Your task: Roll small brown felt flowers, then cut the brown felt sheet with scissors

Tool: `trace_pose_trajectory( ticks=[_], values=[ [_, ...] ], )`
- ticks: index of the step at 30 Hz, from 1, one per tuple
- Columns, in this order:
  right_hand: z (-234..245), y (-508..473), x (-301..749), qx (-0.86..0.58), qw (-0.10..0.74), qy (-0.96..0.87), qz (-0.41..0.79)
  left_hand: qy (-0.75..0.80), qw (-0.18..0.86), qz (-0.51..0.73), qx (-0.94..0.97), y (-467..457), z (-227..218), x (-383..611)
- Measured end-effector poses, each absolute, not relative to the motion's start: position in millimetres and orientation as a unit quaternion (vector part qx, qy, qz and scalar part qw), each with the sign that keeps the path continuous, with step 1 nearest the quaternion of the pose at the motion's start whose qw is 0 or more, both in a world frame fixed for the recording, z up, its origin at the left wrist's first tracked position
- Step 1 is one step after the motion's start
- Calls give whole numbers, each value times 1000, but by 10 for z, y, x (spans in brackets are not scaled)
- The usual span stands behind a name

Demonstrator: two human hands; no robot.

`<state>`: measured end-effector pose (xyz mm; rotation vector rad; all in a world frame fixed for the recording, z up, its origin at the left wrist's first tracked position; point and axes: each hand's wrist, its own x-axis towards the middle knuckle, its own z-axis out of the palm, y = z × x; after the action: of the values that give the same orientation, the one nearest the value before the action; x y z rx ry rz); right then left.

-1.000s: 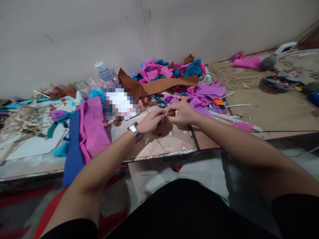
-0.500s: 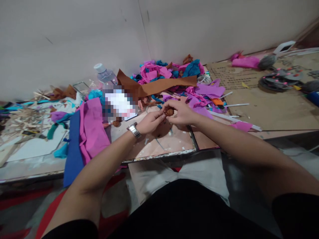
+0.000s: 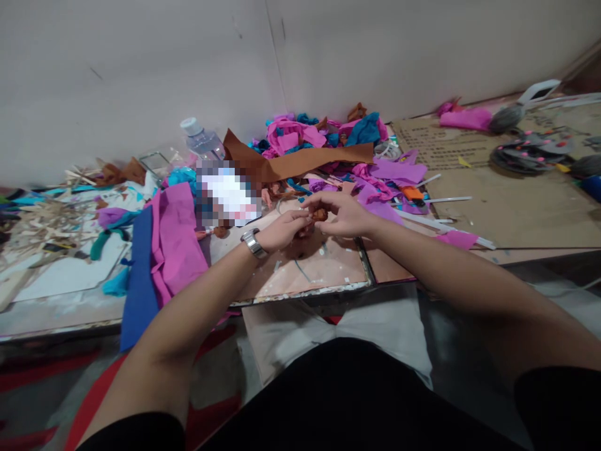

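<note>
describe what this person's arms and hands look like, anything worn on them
Both forearms are bare. There are no gloves on the left hand or the right hand, and no rings that I can make out. A silver metal watch with a link band sits on the left wrist. Black fabric, seemingly short sleeves, covers the upper arms at the bottom edge.

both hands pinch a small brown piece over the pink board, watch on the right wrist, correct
No: the head view shows the watch on the left wrist. The left hand and right hand do pinch the small brown piece over the pink board.
</note>
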<state>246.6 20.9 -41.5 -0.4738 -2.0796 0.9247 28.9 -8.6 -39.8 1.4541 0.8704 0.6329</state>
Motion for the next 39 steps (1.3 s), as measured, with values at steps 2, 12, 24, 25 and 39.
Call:
trace_pose_trajectory(
  ticks=[2,12,24,25,39],
  values=[
    [-408,199,2458,-184,408,-810,380,372,651,288,595,-100,-398,301],
    [-404,245,2430,-205,440,-759,434,382,350,271,811,-135,-286,266],
    [-419,264,2405,-189,444,-744,462,376,543,328,676,-96,-305,309],
    [-419,263,2403,-186,445,-745,460,374,596,335,627,-100,-311,324],
    [-432,198,2400,-169,454,-760,433,419,720,329,444,-96,-356,341]
  ],
)
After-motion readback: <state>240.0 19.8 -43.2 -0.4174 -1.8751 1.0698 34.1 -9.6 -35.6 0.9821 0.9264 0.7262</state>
